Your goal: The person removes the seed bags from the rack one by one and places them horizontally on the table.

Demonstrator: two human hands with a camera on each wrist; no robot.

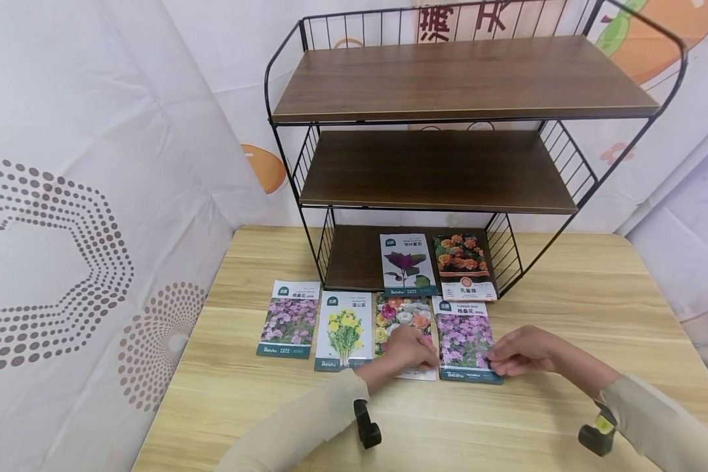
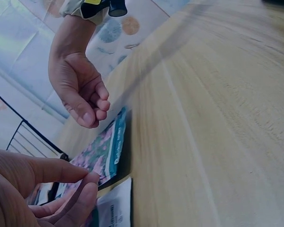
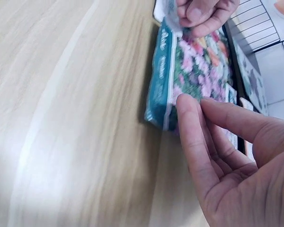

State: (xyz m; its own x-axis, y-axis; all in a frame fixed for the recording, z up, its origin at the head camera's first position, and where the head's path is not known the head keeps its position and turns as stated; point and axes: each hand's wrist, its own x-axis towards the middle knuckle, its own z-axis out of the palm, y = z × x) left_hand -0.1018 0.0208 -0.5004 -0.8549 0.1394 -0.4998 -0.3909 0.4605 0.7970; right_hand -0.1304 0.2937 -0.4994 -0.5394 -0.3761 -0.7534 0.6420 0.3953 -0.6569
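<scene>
A seed packet with pink-purple flowers (image 1: 465, 337) lies on the table between the two hands. My right hand (image 1: 522, 352) is at its right edge, thumb and forefinger tips close together; the right wrist view shows nothing clearly between them. My left hand (image 1: 410, 349) is over a packet of mixed-colour blooms (image 1: 398, 309), partly covering it, with its fingertips near the pink-flower packet's left edge. In the left wrist view the left fingers (image 2: 61, 170) are loosely bent in front of the packets. Whether its fingertips touch a packet is hard to tell.
Left of the hands lie a yellow-flower packet (image 1: 343, 331) and another pink-flower packet (image 1: 289, 320). Behind stands a black wire rack with brown shelves (image 1: 436, 170). A purple-leaf packet (image 1: 408, 264) and an orange-flower packet (image 1: 465, 267) lean over its bottom shelf.
</scene>
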